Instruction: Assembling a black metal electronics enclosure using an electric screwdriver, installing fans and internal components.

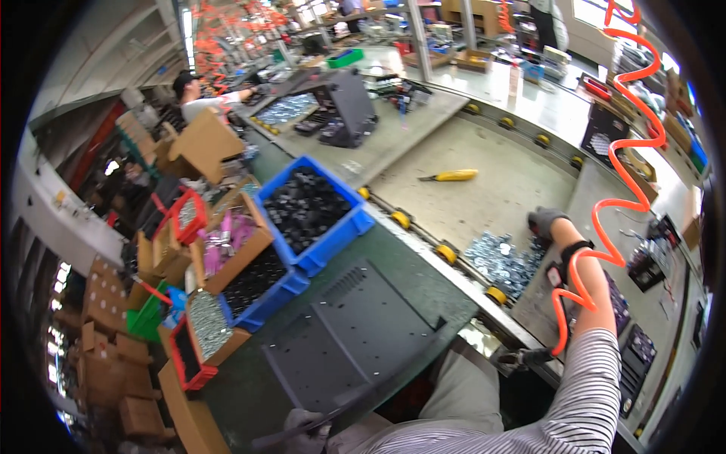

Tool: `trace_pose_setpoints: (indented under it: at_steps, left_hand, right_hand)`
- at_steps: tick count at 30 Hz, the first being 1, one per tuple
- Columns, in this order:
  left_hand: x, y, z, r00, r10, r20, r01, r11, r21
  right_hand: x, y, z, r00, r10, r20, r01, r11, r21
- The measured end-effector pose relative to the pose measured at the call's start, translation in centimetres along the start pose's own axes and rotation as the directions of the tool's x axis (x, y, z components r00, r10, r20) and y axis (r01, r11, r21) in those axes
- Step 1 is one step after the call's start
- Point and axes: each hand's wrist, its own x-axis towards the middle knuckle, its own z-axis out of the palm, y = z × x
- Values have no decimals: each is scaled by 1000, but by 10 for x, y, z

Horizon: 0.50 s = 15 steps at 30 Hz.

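A black sheet-metal panel point(355, 325) with small holes and a vented patch lies on the green bench top point(408, 261). At the panel's near edge, my left hand point(306, 433), in a grey glove, is closed round a dark metal edge, partly cut off by the lower rim. My right arm stretches far to the right. My right hand point(546, 222), also in a grey glove, is at the edge of a pile of small shiny metal parts point(503, 261) on the conveyor's board. Its fingers are blurred and partly hidden, so any hold there does not show.
Yellow-handled pliers point(456, 175) lie on the board. Blue bins point(333, 253) of black parts and boxes of screws point(210, 321) line the left. An orange coiled hose point(605, 204) hangs across my right arm to an air tool point(527, 359). Another person point(198, 98) works at far left.
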Motion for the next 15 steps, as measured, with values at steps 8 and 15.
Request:
trace_pose_setpoints:
  at_steps: [8, 15]
  left_hand:
    - [10, 7, -5, 983, 183, -16, -183, 982, -43]
    - [-6, 7, -4, 980, 167, -112, -159, 984, 81]
  right_hand:
    - [-16, 31, 8, 722, 61, -689, 245, 909, 337]
    - [-179, 65, 8, 661, 378, -648, 623, 204, 755]
